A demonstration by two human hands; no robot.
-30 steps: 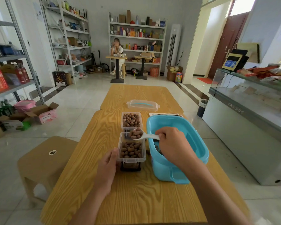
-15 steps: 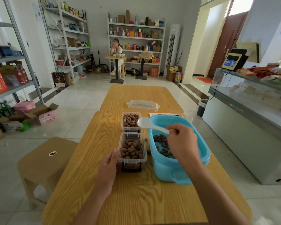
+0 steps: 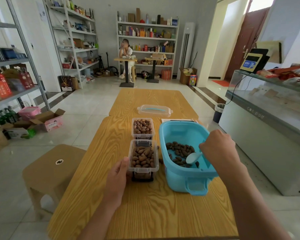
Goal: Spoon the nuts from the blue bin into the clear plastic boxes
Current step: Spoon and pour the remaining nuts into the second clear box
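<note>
Left hand near centre – forearm reaching in from the near edge, thumb up, fingers hidden. Right hand farther right – fisted, knuckles up, wrist bent down.

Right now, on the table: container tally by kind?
Clear boxes holding nuts: 2, near box and far box
Blue bin: 1
Clear lid: 1
White spoon: 1
Total: 5
</note>
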